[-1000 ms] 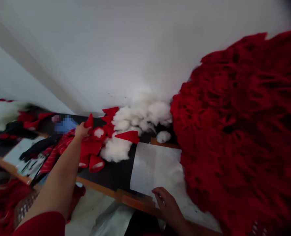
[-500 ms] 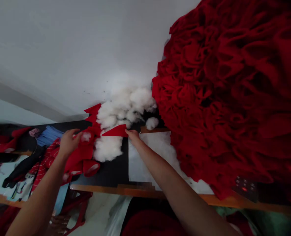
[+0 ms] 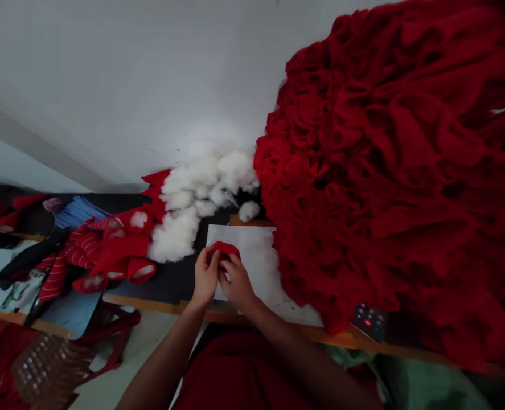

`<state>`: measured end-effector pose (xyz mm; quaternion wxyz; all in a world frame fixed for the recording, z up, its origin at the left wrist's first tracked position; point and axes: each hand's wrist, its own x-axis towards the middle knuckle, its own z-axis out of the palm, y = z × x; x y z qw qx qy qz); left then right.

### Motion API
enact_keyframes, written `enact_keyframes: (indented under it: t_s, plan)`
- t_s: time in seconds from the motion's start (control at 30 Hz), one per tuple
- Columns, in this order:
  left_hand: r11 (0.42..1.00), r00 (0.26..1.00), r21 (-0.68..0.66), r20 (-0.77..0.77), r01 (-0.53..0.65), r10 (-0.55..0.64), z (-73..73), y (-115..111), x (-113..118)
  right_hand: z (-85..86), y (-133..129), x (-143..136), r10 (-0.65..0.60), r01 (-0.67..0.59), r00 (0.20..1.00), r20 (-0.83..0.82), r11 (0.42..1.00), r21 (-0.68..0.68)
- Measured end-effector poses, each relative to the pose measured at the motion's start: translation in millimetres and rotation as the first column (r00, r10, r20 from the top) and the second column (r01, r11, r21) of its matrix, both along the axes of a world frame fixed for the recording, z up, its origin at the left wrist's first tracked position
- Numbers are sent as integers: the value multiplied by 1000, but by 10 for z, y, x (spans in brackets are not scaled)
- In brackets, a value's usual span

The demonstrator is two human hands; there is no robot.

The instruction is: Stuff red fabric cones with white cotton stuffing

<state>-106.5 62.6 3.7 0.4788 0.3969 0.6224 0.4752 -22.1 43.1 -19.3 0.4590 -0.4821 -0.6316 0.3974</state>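
Observation:
A small red felt piece (image 3: 226,247) is pinched between both hands over a white sheet (image 3: 252,245). My left hand (image 3: 206,274) grips its near left side, fingers curled and closed. From the right, my right hand (image 3: 237,279) closes on the same piece, the fingertips of both hands almost meeting. Part of the felt is hidden behind the fingers. Just left of the hands lies a heap of white stuffing (image 3: 175,233), and beside it are red pieces with white filling at their openings (image 3: 128,247).
A tall pile of red fabric pieces (image 3: 363,171) fills the right side. A small tuft of stuffing (image 3: 249,211) lies by the wall. A dark phone-like device (image 3: 369,320) sits near the table edge. Blue strips (image 3: 81,212) and a woven basket (image 3: 42,364) are at left.
My right hand has brought the red felt piece down and nearer to me. My left hand has left the stuffed red pieces, moved right and taken hold of the felt too.

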Motion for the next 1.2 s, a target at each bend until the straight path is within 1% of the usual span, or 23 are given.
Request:
enact_keyframes:
  t_s: [0.07,0.13,0.2,0.23,0.27,0.3,0.33,0.37,0.47,0.57,0.63,0.67,0.7,0.73,0.77,0.8,0.87,0.93,1.0,1.07,1.13,1.2]
  plan:
    - [999,994,20,-109,25,-23,-119,-122,32,-133,-71,260,-52,49,998,-23,993,-110]
    - [999,971,42,-237,31,-20,-221,-260,26,-245,-13,493,-120,113,993,-21,971,-209]
    - [998,937,49,-349,31,-12,-296,-387,27,-314,187,632,-162,157,987,2,958,-240]
    - [998,920,46,-391,38,-17,-326,-438,37,-332,338,653,-167,167,986,21,961,-221]
    - [998,907,39,-421,54,-33,-354,-477,55,-342,515,640,-157,163,987,45,970,-182]
    - [996,896,26,-440,81,-61,-383,-505,77,-348,711,597,-107,117,991,78,984,-134]
    - [993,886,11,-452,119,-101,-413,-526,100,-355,917,529,-65,77,992,111,991,-111]
    - [987,876,-1,-461,160,-142,-446,-543,119,-368,1122,445,-42,59,989,142,992,-116]
    - [965,844,-22,-479,262,-240,-554,-625,107,-464,1660,176,-77,97,986,146,986,-137]
    - [959,817,-53,-511,280,-267,-632,-774,-59,-626,2028,-3,-132,158,981,139,968,-194]
    - [964,810,-79,-528,254,-256,-630,-831,-223,-727,2179,-56,-150,177,980,128,956,-235]
    - [967,812,-86,-529,238,-247,-607,-813,-299,-765,2225,-66,-151,176,981,118,952,-249]
    - [970,815,-91,-528,226,-240,-571,-751,-362,-792,2248,-67,-149,171,983,105,951,-259]
    - [970,819,-95,-520,226,-242,-525,-639,-407,-807,2247,-60,-145,164,985,90,950,-266]
    - [968,821,-91,-514,235,-248,-476,-478,-428,-809,2221,-45,-141,156,987,72,950,-272]
    - [966,819,-88,-516,242,-252,-429,-271,-425,-800,2174,-23,-137,147,989,53,949,-277]
    - [961,806,-50,-534,273,-256,-369,228,-352,-747,2028,44,-126,124,992,12,950,-286]
    - [955,772,-35,-579,296,-260,-371,735,-216,-658,1857,139,-105,93,994,-28,955,-282]
    - [929,716,-44,-624,367,-312,-417,1143,-61,-549,1701,256,-86,67,994,-62,962,-264]
    - [891,611,-76,-701,447,-367,-462,1425,59,-444,1574,381,-89,65,992,-89,967,-247]
    - [883,572,-96,-728,460,-378,-461,1630,108,-362,1447,503,-115,84,987,-108,963,-254]
    - [897,564,-90,-749,432,-347,-398,1814,90,-316,1276,614,-177,95,958,-225,938,-333]
